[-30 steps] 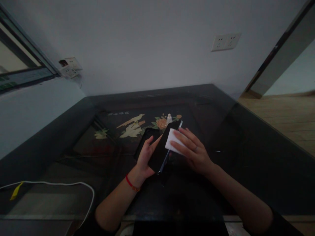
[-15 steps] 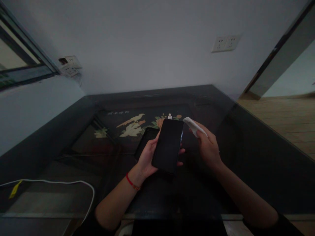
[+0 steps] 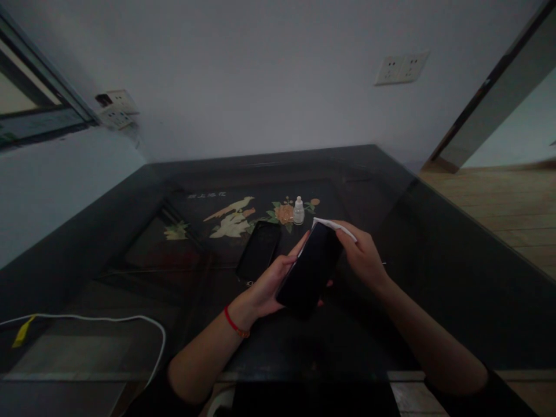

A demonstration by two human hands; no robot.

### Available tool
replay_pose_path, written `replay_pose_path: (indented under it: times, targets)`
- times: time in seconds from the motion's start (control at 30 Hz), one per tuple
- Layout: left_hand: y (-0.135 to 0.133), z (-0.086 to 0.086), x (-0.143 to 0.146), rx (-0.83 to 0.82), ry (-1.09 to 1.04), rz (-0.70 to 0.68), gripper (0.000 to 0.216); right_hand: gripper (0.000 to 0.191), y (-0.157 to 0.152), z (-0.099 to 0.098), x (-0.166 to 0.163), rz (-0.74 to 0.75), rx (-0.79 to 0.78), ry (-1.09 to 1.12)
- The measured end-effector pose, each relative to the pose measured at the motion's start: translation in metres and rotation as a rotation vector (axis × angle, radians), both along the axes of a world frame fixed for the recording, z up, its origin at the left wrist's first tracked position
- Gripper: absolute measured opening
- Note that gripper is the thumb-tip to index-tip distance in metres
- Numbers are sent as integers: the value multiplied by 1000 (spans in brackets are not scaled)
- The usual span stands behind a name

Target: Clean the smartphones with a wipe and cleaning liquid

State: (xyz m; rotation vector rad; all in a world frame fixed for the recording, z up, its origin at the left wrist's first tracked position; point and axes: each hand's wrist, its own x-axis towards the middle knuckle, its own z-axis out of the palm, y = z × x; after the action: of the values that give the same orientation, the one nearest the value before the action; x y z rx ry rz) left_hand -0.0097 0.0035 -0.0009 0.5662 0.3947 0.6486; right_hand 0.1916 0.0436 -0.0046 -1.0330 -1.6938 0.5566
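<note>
A black smartphone (image 3: 310, 269) lies tilted in my left hand (image 3: 271, 284), whose thumb rests along its left edge while fingertips show past the right edge. My right hand (image 3: 362, 252) pinches a folded white cloth or tissue (image 3: 332, 223) and holds it against the phone's top end. On the dark table left of the phone is a black phone case (image 3: 259, 249), its hollow side up. Beyond the phone stands a small clear dropper bottle (image 3: 299, 211) with a white cap.
The glossy dark table (image 3: 434, 278) carries a bird-and-flower picture (image 3: 232, 220). A white cable (image 3: 87, 318) with a yellow tag (image 3: 24, 331) runs across its front left. Behind the table rises a wall with sockets (image 3: 402, 68).
My right hand has brought the white cloth left onto the phone's top end. The phone has turned and shifted right, so the bottle and more of the case show.
</note>
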Motion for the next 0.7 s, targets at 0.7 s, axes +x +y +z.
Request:
replay_pose_path:
  times: [0.7]
  targets:
    - [7,5,0,-189,-74,274,49,44,-40,-4,-33,418,712,-748]
